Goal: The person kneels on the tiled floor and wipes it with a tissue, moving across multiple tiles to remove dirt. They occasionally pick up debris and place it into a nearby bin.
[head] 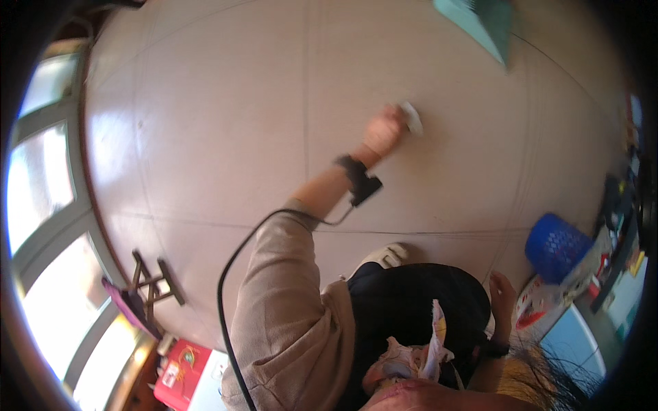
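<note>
My left hand (pixel 384 132) is stretched out low over the tiled floor (pixel 231 128). Its fingers grip a small white piece (pixel 412 119), perhaps folded tissue or cloth; blur hides which. A faint yellowish smear (pixel 437 146) shows on the floor just beside it. A black strap with a small device (pixel 364 182) circles the left wrist, and a black cable (pixel 222 287) runs from it along the sleeve. On the other side, my right hand (pixel 503 295) rests near my dark-clad knee (pixel 426 293), fingers apart, holding nothing that I can see.
A teal dustpan (pixel 483 31) lies at the far right. A blue plastic basket (pixel 558 249) and cluttered shelving (pixel 617 246) stand right of me. At left are a folding stool (pixel 154 287) with a purple seat, a red box (pixel 182 375) and glazed panels (pixel 46 174).
</note>
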The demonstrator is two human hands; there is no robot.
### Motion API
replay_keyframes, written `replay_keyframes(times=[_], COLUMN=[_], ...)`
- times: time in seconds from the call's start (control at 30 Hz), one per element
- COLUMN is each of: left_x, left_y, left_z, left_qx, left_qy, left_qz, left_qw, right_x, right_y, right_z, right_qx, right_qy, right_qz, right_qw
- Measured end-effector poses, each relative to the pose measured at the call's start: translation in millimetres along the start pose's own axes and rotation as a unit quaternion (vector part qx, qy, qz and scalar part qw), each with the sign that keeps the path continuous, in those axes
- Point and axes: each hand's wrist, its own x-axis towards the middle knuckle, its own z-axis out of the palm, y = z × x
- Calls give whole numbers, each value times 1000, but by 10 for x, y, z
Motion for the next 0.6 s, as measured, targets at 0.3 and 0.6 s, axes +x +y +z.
replay_keyframes(times=[0.3,0.6], left_x=[1170,303], left_y=[-105,1528], left_z=[-194,791], left_qx=[-291,26], left_qy=[10,-208], left_qz=[-132,207], left_qw=[948,955], right_x=[-562,-736], right_y=[406,458], right_z=[-429,-925], right_qx=[41,15], right_qy=[85,131], right_qz=[172,116], right_qw=[981,984])
